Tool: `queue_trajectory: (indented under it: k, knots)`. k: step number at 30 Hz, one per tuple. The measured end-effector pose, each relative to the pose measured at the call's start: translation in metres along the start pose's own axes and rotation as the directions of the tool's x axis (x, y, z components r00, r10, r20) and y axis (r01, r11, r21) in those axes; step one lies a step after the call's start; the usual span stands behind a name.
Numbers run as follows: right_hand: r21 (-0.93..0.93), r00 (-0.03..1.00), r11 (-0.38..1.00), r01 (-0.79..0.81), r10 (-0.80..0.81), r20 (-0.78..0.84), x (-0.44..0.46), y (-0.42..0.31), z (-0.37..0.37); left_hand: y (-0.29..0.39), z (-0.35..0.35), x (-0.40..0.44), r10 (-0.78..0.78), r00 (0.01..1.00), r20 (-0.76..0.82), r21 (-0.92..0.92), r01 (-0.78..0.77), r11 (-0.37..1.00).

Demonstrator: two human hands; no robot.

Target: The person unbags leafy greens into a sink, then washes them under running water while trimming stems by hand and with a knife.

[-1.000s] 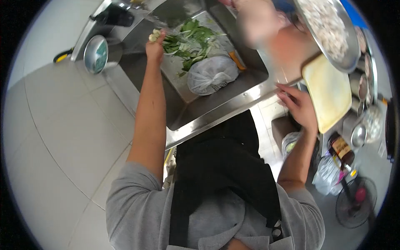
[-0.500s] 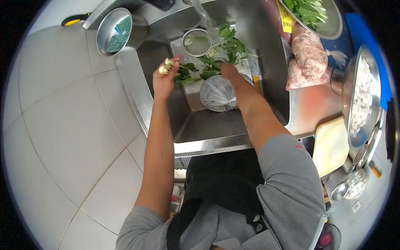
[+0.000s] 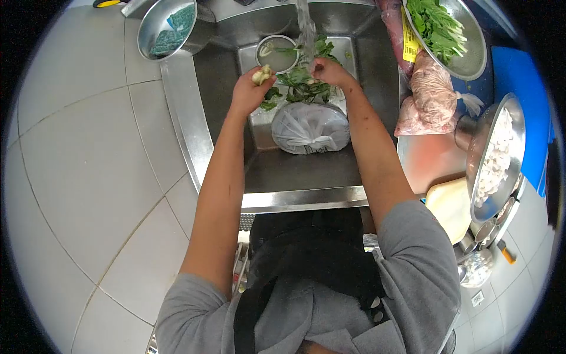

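Note:
My left hand is closed around leafy greens, their pale root ends sticking up from the fist. Near the running water, my right hand is closed among the green leaves in the steel sink; what its fingers pinch is too small to make out. Beyond my hands lies a round strainer with bits of greens. A tied white plastic bag rests on the sink floor, nearer to me than the leaves.
At the left stands a steel bowl with green scouring pads. On the right are bagged meat, a bowl of cut greens, a large bowl of pale pieces, a yellowish board and a blue surface.
My right hand has come from beside the sink into it, among the leaves beside the water stream. My left hand, still holding the greens, has moved closer to it. The view has shifted.

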State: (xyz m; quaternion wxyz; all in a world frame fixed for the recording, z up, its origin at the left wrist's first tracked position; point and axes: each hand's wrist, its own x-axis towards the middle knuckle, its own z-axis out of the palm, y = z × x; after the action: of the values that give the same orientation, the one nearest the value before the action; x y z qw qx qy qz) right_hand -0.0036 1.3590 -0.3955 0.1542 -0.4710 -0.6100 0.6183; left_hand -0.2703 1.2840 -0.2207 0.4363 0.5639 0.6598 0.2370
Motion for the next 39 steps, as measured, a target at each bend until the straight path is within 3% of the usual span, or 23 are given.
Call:
queue_trajectory:
  k: [4, 6, 7, 9, 10, 12, 13, 15, 16, 18, 21, 22, 24, 25, 27, 28, 30, 31, 33, 34, 36, 37, 39]
  knots:
    - [-0.035, 0.997, 0.999, -0.015, 0.018, 0.081, -0.001, -0.014, -0.011, -0.019, 0.023, 0.029, 0.056, 0.998, 0.024, 0.118, -0.058, 0.991]
    - [0.273, 0.999, 0.961, -0.034, 0.041, -0.019, -0.016, -0.045, -0.014, -0.024, 0.035, 0.037, 0.068, 0.993, 0.098, 0.188, -0.085, 0.978]
    - [0.269, 0.999, 0.963, -0.032, 0.039, -0.019, -0.016, -0.049, -0.015, -0.018, 0.039, 0.038, 0.07, 0.993, 0.095, 0.186, -0.087, 0.979]
    - [0.562, 0.966, 0.803, -0.198, 0.256, -0.024, -0.016, -0.055, -0.017, -0.007, 0.048, 0.039, 0.114, 0.967, 0.228, 0.087, -0.137, 0.987]
    - [0.559, 0.966, 0.805, -0.199, 0.256, -0.025, -0.02, -0.062, -0.02, -0.004, 0.055, 0.04, 0.116, 0.967, 0.226, 0.084, -0.138, 0.987]
    - [0.82, 0.944, 0.517, -0.244, 0.319, 0.08, -0.03, -0.081, -0.027, 0.0, 0.07, 0.041, 0.072, 0.987, 0.145, 0.021, -0.076, 0.997]
    - [0.819, 0.945, 0.52, -0.243, 0.318, 0.078, -0.029, -0.08, -0.028, 0.003, 0.077, 0.039, 0.075, 0.987, 0.143, 0.019, -0.079, 0.997]
    - [0.906, 0.941, 0.304, -0.296, 0.256, 0.222, -0.027, -0.077, -0.028, 0.008, 0.086, 0.034, 0.082, 0.997, 0.018, -0.177, -0.077, 0.981]
    - [0.905, 0.941, 0.307, -0.296, 0.256, 0.221, -0.028, -0.08, -0.029, 0.011, 0.089, 0.034, 0.083, 0.996, 0.016, -0.179, -0.079, 0.981]
    - [0.924, 0.938, 0.209, -0.321, 0.205, 0.28, -0.031, -0.087, -0.028, 0.013, 0.092, 0.034, 0.273, 0.942, -0.196, 0.12, -0.253, 0.96]
    - [0.923, 0.935, 0.187, -0.338, 0.183, 0.305, -0.035, -0.086, -0.04, 0.005, 0.093, 0.04, 0.155, 0.975, -0.158, 0.0, -0.157, 0.988]
    - [0.922, 0.935, 0.188, -0.338, 0.181, 0.305, -0.038, -0.091, -0.041, 0.005, 0.091, 0.04, 0.156, 0.975, -0.159, 0.001, -0.158, 0.987]
    - [0.869, 0.944, 0.399, -0.292, 0.267, 0.194, -0.049, -0.107, -0.047, 0.009, 0.085, 0.04, 0.094, 0.98, -0.174, 0.029, -0.091, 0.995]
    - [0.868, 0.944, 0.402, -0.292, 0.264, 0.195, -0.05, -0.112, -0.052, 0.012, 0.08, 0.04, 0.095, 0.979, -0.178, 0.029, -0.092, 0.995]
    - [0.669, 0.945, 0.68, -0.299, 0.311, 0.107, -0.052, -0.122, -0.059, 0.017, 0.066, 0.037, 0.057, 0.991, -0.123, 0.044, -0.051, 0.998]
    - [0.668, 0.945, 0.682, -0.298, 0.307, 0.109, -0.048, -0.121, -0.057, 0.015, 0.062, 0.038, 0.057, 0.99, -0.127, 0.045, -0.051, 0.998]
    - [0.456, 0.943, 0.861, -0.227, 0.311, -0.116, -0.039, -0.12, -0.049, 0.01, 0.052, 0.039, -0.013, 0.995, -0.102, -0.039, 0.01, 0.999]
    - [0.455, 0.944, 0.861, -0.225, 0.309, -0.117, -0.039, -0.121, -0.046, 0.013, 0.045, 0.037, -0.011, 0.995, -0.103, -0.038, 0.007, 0.999]
    - [0.279, 0.977, 0.953, -0.114, 0.158, -0.142, -0.042, -0.126, -0.044, 0.024, 0.029, 0.037, -0.137, 0.989, 0.053, -0.283, 0.146, 0.948]
    - [0.185, 0.987, 0.981, -0.054, 0.08, -0.138, -0.044, -0.13, -0.04, 0.029, 0.026, 0.037, -0.135, 0.99, 0.047, -0.283, 0.143, 0.948]
    - [-0.003, 0.991, 0.998, 0.068, -0.068, -0.111, -0.049, -0.136, -0.031, 0.038, 0.029, 0.036, -0.024, 0.994, 0.105, -0.505, 0.074, 0.86]
    - [0.083, 0.985, 0.985, 0.15, -0.143, -0.092, -0.059, -0.15, -0.026, 0.04, 0.034, 0.039, 0.013, 0.991, 0.131, -0.631, 0.073, 0.773]
    - [0.031, 0.987, 0.993, 0.112, -0.108, -0.115, -0.061, -0.148, -0.025, 0.043, 0.04, 0.045, 0.028, 0.988, 0.152, -0.623, 0.074, 0.779]
